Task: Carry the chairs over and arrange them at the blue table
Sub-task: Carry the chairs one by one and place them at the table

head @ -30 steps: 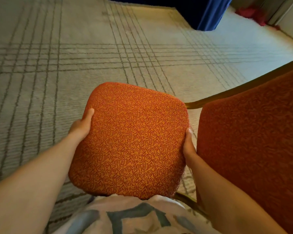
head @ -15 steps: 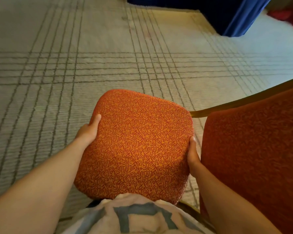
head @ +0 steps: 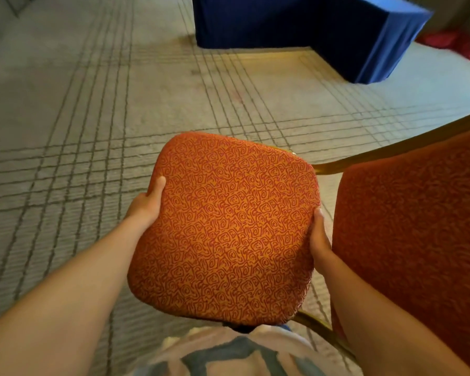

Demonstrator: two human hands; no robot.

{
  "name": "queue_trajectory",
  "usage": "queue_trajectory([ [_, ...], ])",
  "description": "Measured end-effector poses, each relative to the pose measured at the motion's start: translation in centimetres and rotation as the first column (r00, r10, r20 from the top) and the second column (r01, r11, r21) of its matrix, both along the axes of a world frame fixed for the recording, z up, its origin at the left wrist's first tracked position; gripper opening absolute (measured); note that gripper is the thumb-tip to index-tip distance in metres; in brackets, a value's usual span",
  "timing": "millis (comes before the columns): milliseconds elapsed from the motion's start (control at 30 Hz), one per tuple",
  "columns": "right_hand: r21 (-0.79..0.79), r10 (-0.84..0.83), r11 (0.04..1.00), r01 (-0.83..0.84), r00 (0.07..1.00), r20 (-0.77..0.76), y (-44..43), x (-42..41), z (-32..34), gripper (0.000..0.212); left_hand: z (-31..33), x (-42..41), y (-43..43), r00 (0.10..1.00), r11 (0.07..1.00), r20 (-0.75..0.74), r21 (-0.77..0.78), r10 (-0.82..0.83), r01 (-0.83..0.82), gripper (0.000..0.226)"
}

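An orange-red patterned chair [head: 225, 226] is held up in front of my chest, seat facing me and backrest [head: 415, 226] off to the right, with a gold metal frame [head: 385, 150] showing. My left hand [head: 144, 207] grips the seat's left edge, thumb on top. Gripping the seat's right edge is my right hand [head: 319, 240], fingers hidden underneath. The blue table [head: 310, 28], draped to the floor in blue cloth, stands ahead at the top right, across open carpet.
Beige carpet [head: 92, 131] with dark grid lines covers the floor between me and the table. Something red [head: 456, 44] lies on the floor at the far right, beyond the table's corner.
The blue table has come lower and larger into view as I move toward it. The chair stays gripped the same way in both hands.
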State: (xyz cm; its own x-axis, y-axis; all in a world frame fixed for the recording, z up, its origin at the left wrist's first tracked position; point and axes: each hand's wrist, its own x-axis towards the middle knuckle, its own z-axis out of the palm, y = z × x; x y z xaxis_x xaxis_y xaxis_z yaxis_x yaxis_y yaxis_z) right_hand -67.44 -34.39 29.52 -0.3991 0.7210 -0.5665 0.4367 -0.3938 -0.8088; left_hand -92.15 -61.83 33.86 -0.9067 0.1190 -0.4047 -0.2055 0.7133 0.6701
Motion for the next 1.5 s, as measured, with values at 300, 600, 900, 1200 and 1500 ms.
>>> queue_trajectory([
  [300,-0.019,0.058,0.998,-0.059,0.998,-0.035,9.6,-19.8,-0.9,0.098,-1.9,-18.8,9.0,0.998,0.998,0.01,-0.016,0.055,-0.055,0.092],
  [600,-0.115,0.184,0.977,-0.181,0.983,0.016,17.3,-39.9,-1.9,0.071,-3.5,-36.6,14.4,0.979,0.984,0.106,-0.021,0.176,-0.174,0.093],
  [900,-0.181,0.205,0.964,-0.196,0.978,0.034,18.5,-62.1,-4.4,0.075,-6.4,-58.0,15.4,0.968,0.983,0.174,-0.05,0.182,-0.176,0.094],
  [1200,-0.082,0.197,0.977,-0.198,0.98,-0.026,21.0,-87.0,-1.6,0.07,-2.1,-82.4,17.7,0.981,0.981,0.033,-0.022,0.192,-0.191,0.088],
  [1500,-0.107,0.274,0.956,-0.274,0.962,-0.018,29.3,-109.5,-2.9,0.072,-4.6,-101.9,23.9,0.961,0.965,0.096,0.003,0.261,-0.262,0.092],
])
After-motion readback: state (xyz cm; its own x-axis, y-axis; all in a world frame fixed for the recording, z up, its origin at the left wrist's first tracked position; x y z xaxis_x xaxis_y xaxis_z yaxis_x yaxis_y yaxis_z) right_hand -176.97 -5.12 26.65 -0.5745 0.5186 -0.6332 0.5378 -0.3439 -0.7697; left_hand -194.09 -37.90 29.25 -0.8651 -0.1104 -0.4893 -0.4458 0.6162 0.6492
